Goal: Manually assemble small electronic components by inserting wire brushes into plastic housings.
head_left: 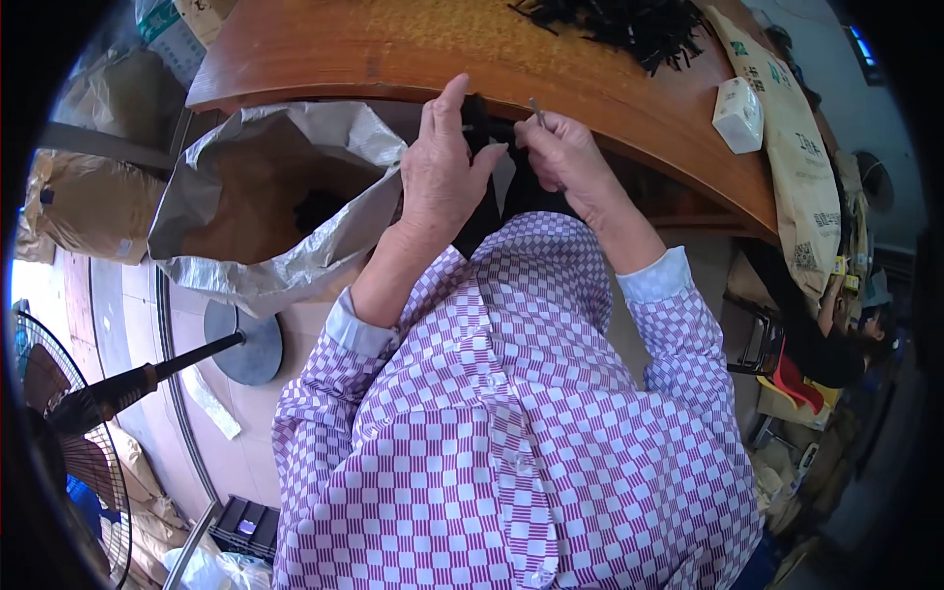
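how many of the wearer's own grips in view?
2: left grip, fingers spread, by the black material; right grip, closed on a thin rod. Neither is hidden.

I see the table (413, 44) across the far side, strips (629, 28) heaped on it, box (737, 116) to their right, sack (798, 167) right again; open bag (231, 280) left of the left hand (440, 165), fan (103, 401) nearer, further left.

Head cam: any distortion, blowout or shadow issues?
Head view: black fisheye rim, front edge of the wooden table bowed; far left blown out above the fan; inside of the white sack shadowed; left hand, right hand reasonably clear.
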